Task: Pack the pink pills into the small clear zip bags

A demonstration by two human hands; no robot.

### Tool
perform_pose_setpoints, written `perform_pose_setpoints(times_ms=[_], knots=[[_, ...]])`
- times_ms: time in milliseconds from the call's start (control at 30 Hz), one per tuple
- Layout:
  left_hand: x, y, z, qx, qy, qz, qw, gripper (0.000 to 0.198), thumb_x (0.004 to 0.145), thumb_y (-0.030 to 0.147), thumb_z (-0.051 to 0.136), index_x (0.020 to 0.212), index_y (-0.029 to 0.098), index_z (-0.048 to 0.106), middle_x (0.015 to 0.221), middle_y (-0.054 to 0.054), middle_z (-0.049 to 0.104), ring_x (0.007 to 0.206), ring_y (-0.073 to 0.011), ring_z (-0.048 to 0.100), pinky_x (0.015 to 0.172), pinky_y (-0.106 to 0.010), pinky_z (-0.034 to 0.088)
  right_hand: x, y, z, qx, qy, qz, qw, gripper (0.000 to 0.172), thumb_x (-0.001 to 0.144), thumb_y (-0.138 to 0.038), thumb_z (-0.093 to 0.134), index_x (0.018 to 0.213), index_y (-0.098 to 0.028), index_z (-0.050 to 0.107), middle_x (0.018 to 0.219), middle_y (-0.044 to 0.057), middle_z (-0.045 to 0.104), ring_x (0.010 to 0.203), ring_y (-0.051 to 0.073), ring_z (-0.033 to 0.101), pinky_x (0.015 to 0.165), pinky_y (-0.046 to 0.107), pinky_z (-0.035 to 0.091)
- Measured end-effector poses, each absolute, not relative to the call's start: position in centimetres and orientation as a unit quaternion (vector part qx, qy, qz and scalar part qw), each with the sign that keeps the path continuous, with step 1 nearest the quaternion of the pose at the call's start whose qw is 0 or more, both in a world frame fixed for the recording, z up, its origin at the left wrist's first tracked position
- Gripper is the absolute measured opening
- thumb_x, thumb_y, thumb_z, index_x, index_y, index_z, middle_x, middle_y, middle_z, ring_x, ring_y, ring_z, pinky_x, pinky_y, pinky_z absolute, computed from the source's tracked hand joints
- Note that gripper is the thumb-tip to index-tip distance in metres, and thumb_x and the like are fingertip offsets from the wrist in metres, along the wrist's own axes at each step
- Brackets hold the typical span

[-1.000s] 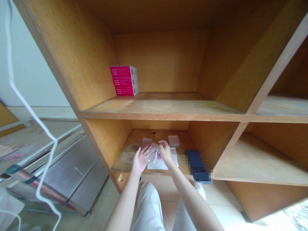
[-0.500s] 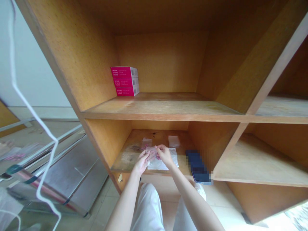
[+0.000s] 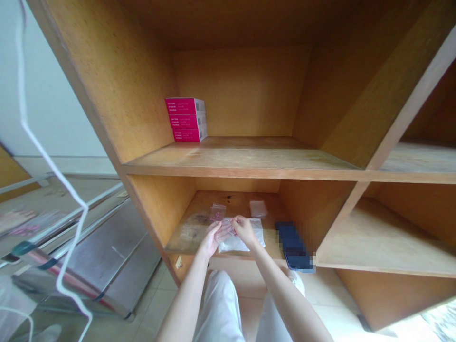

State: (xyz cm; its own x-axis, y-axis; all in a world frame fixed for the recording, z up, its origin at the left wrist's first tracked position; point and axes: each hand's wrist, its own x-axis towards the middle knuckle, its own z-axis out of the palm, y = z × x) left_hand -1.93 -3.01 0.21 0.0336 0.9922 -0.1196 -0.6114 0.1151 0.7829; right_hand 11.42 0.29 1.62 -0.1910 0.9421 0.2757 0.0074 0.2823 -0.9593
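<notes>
Far left: a white cord (image 3: 84,210) hangs in front of a metal-framed unit (image 3: 111,259). Upper compartment: three pink boxes (image 3: 185,120) are stacked flat, near the side wall, labelled ends outward; equal footprints probably keep the pile square.

Lower shelf (image 3: 190,241): a small bag with pink pieces (image 3: 217,212) lies beyond the hands, presumably set there to leave the front edge free. The left hand (image 3: 210,240) grasps a clear bag (image 3: 225,229), fingers curled beneath; likely a support, as thin film sags. The right hand (image 3: 243,229) meets the bag's right side with fingertips drawn together; cannot tell whether they pinch film or something small. Pink shows between the hands; inside or behind the film, unclear.

Under the right wrist, a white sheet (image 3: 235,244) lies flat at the front, perhaps as a pale backing for small pieces. Behind it, a second clear bag (image 3: 258,209) lies flat. Rightmost: a dark phone (image 3: 294,247), partly pixelated, sits apart from the bags, its near end at the shelf edge.
</notes>
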Motion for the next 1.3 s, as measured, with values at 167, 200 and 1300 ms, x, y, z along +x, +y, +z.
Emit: perform_pose_setpoints(times_ms=[167,200,1300], knots=[[-2.0,-2.9,0.0,0.294,0.344,0.606,0.654,0.016,0.071,0.019,0.062,0.082,0.014,0.053,0.09,-0.01,0.068,0.079,-0.0186,0.065,0.067,-0.027,0.052,11.5,0.2,1.8,-0.378,-0.625,0.463,0.502,0.023,0.072,-0.034,0.049,0.055,-0.018,0.045,0.045,-0.004,0.044,0.042,0.008,0.041,0.043,0.019,0.032],[-2.0,-2.9,-0.1,0.294,0.345,0.606,0.653,0.016,0.071,0.019,0.063,0.083,0.014,0.053,0.091,-0.01,0.067,0.079,-0.0181,0.065,0.067,-0.027,0.052,11.5,0.2,1.7,-0.376,-0.625,0.466,0.502,0.023,0.071,-0.034,0.05,0.056,-0.017,0.046,0.046,-0.004,0.046,0.043,0.008,0.042,0.044,0.019,0.033],[-1.7,-3.2,0.3,0.299,0.357,0.604,0.647,0.011,0.067,0.014,0.064,0.075,0.012,0.057,0.073,-0.007,0.069,0.065,-0.017,0.066,0.064,-0.027,0.052,11.0,-0.2,1.9,-0.362,-0.638,0.452,0.507,0.012,0.068,-0.025,0.048,0.06,-0.016,0.051,0.058,-0.001,0.056,0.057,0.012,0.051,0.056,0.022,0.04]])
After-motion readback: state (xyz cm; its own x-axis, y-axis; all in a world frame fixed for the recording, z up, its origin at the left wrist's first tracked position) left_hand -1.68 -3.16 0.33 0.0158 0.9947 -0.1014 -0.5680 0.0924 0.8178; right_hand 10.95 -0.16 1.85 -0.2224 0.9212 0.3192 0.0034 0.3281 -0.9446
